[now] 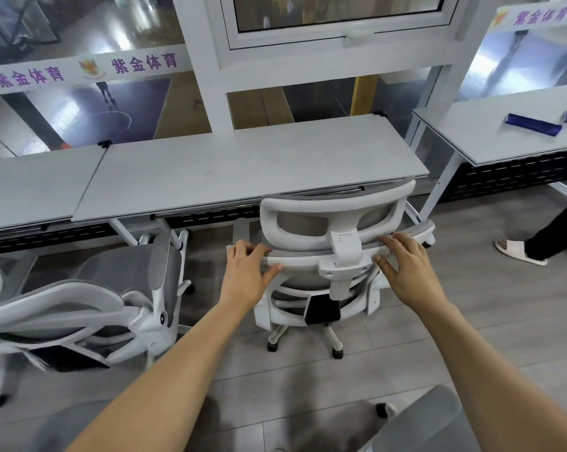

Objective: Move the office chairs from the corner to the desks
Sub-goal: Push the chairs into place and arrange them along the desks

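At the counter [243, 171], left grip [246, 272] clasps the chair [344, 252] back, right grip [406, 272] rests flat-fingered; push evenly so it rolls straight under.

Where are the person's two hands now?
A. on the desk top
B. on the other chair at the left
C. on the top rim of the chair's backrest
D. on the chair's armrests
C: the left hand and the right hand both rest on the top rim of the backrest, one on each side of the headrest post.
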Available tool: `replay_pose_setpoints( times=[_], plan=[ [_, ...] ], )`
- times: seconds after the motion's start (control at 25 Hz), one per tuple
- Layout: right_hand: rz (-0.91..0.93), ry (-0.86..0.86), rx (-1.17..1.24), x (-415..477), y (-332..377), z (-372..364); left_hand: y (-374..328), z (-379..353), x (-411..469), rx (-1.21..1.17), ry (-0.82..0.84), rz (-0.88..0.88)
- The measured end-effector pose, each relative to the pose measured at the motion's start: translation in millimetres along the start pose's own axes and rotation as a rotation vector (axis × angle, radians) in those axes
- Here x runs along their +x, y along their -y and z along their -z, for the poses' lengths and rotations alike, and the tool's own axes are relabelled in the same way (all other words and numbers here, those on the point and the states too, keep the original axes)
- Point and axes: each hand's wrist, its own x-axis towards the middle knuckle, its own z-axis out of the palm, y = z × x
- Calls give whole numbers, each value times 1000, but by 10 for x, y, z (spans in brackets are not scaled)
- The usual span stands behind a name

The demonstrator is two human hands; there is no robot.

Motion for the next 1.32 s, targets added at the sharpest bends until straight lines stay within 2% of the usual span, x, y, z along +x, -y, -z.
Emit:
replay_pose_setpoints(
  times=[0.24,0.4,0.64,0.76,1.04,1.32],
  plan=[
    [-44,78,-49,-335,71,334,-240,36,-287,48,2,36],
    [-57,79,-31,-731,99,690,-500,106,-1065,40,33,-103],
    [-45,118,-96,-1513,275,1206,-893,175,-2479,-118,210,-305],
    [-58,97,-81,-2023,402,1513,-1080,274,-3028,-191,249,-419],
    [-125,-60,-106,-3578,718,2370,-1157,340,-4116,-237,339,-629],
    [-221,-283,-83,-5438,958,2794,-1152,242,-4889,-96,379,-856]
  ],
)
